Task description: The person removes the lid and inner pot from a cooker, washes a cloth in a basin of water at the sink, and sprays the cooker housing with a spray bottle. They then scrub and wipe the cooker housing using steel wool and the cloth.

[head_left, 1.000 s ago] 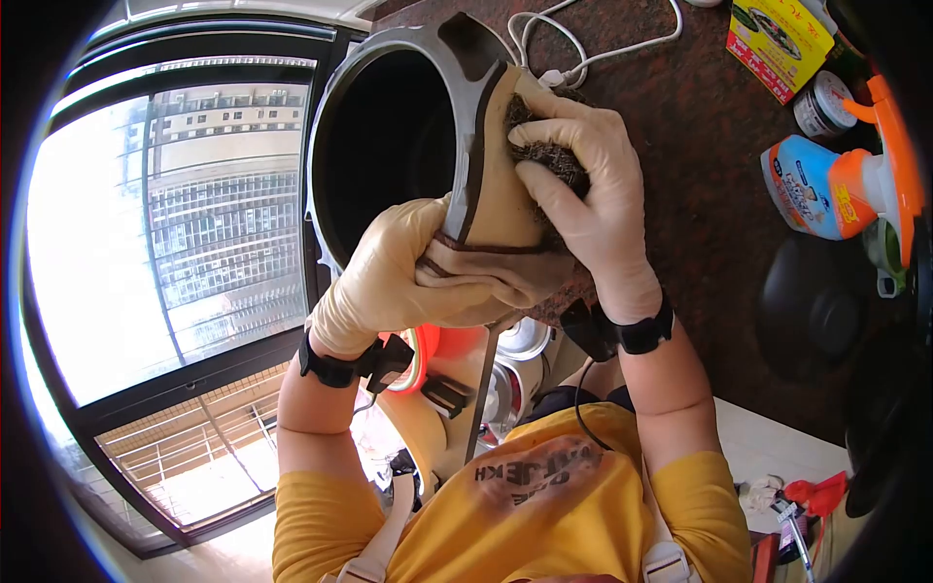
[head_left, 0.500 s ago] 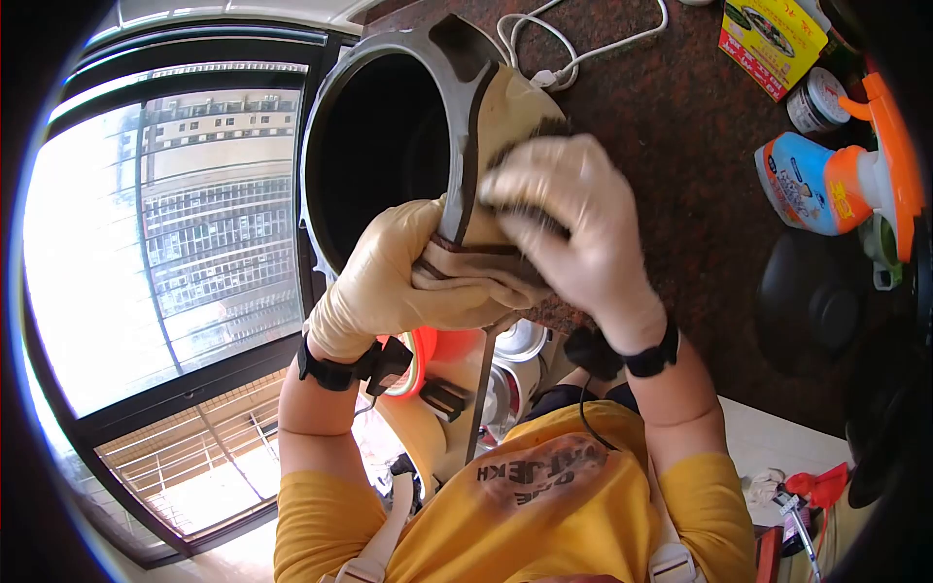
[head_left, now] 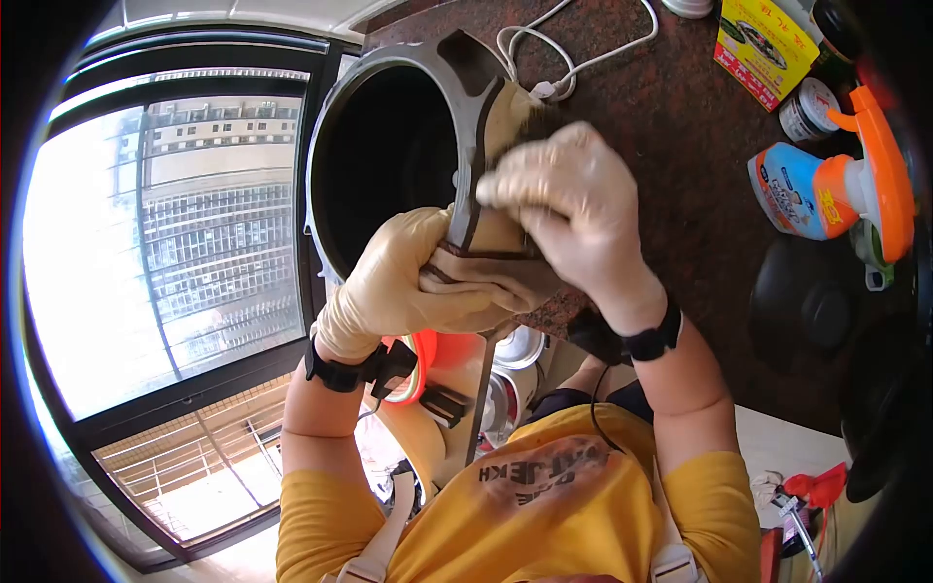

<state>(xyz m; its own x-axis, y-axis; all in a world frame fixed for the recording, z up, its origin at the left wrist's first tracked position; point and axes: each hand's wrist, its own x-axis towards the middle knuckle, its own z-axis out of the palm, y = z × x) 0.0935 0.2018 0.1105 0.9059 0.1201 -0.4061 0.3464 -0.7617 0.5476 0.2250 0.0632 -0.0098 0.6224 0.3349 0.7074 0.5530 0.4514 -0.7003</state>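
A rice cooker body [head_left: 466, 199], beige outside with a grey rim, is tilted on its side, its dark round opening facing left. My left hand [head_left: 394, 277], in a pale glove, is closed on its lower rim and edge, by a brown-beige layered part. My right hand [head_left: 583, 209], gloved too and slightly blurred, is closed against the beige outer side. Dark bristles of a brush [head_left: 537, 124] show past its fingers; the rest of the brush is hidden by the hand.
A white cable [head_left: 583, 66] lies on the dark speckled counter [head_left: 671, 146] beyond the cooker. To the right are a yellow box [head_left: 763, 53], a jar [head_left: 809, 109] and a blue spray bottle [head_left: 802, 189] with an orange head. A window [head_left: 194, 223] is at left.
My right hand has shifted slightly along the cooker's outer side with the brush. The cooker and my left hand have moved slightly right and down in view.
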